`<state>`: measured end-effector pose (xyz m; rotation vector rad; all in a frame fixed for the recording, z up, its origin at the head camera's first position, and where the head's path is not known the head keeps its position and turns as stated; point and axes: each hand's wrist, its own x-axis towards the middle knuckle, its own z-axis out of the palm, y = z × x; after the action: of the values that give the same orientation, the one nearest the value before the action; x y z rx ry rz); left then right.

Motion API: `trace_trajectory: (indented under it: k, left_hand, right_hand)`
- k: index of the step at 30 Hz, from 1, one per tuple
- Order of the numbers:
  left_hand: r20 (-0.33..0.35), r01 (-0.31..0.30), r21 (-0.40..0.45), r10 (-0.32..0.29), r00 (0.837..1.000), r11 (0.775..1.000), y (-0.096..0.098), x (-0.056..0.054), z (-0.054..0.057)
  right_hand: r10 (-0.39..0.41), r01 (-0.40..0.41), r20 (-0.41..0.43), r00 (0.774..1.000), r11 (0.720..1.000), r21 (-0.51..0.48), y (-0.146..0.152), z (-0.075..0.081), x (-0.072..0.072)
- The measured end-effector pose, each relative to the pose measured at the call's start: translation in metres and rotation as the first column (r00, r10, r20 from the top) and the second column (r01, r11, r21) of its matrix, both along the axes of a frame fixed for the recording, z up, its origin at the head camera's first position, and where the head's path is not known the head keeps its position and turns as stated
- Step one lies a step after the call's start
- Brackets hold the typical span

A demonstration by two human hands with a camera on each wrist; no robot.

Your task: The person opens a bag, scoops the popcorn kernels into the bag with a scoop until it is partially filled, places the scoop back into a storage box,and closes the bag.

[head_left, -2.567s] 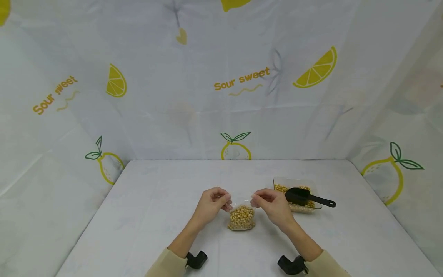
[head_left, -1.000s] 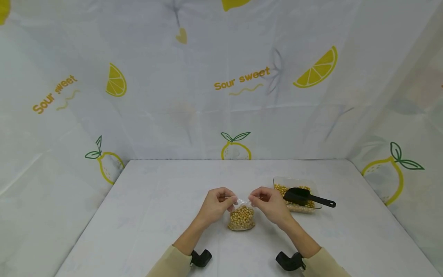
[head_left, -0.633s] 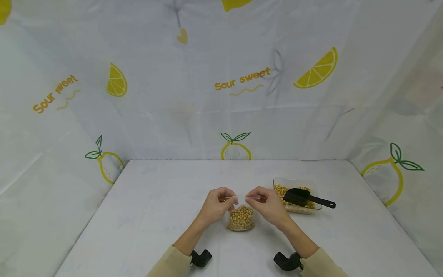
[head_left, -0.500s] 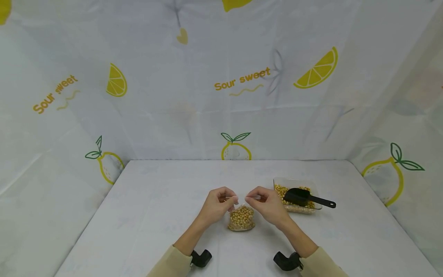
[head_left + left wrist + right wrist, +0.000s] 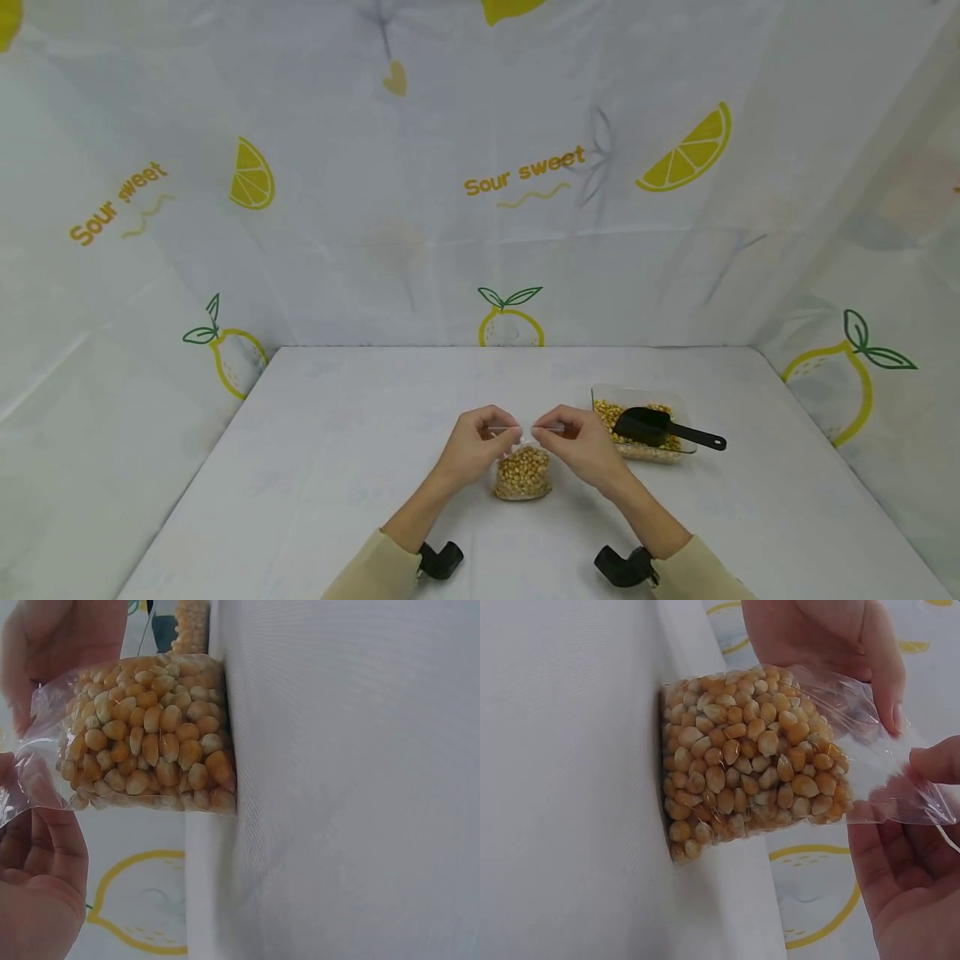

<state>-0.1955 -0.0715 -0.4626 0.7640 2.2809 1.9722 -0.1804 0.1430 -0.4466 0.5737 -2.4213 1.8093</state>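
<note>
A clear plastic bag of corn kernels [image 5: 522, 473] stands upright on the white table, its lower part full. My left hand [image 5: 474, 446] pinches the left side of the bag's mouth between thumb and fingers. On the other side, my right hand [image 5: 585, 446] pinches the mouth the same way, the fingertips of both hands a small gap apart. The right wrist view shows the bag's upper film [image 5: 840, 705] drawn narrow between the hands, above the corn. A thin white cord or strip [image 5: 943, 829] runs by my right hand; its ends are hidden.
A clear rectangular container [image 5: 643, 454] of corn kernels sits right of my right hand. Across it lies a black scoop [image 5: 652, 427], handle jutting out to the right. White sheeting with lemon prints [image 5: 480, 208] rises behind the table.
Compared with the earliest frame, both hands have come closer together and the bag's top has narrowed. Lately my left hand shifted slightly right. The filled part of the bag stayed in place.
</note>
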Motion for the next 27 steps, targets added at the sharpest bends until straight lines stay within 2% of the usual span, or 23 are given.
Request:
trace_trajectory:
  k: [7,12,16,22,27]
  left_hand:
    - [0.006,0.004,0.011,-0.004,1.0,1.0,0.0,-0.001,0.0]
    - [0.038,0.024,0.055,-0.026,0.999,0.998,0.005,-0.004,-0.001]
    - [0.074,0.031,0.056,-0.035,0.997,0.998,0.01,-0.005,0.0]
    - [0.084,0.014,0.061,-0.019,0.996,0.998,0.015,-0.005,-0.002]
    - [0.092,0.031,0.069,-0.038,0.995,0.997,0.014,-0.003,0.001]
  right_hand:
    - [-0.05,0.05,0.035,0.998,0.998,0.023,0.01,0.001,0.002]
    - [-0.047,0.047,0.031,0.998,0.999,0.022,0.012,0.001,0.002]
    - [-0.043,0.043,0.017,0.999,0.999,0.01,0.011,0.0,0.002]
    - [-0.031,0.031,-0.01,0.999,1.0,0.0,0.011,0.0,0.002]
    - [-0.034,0.034,-0.001,0.999,0.999,0.001,0.013,-0.001,0.003]
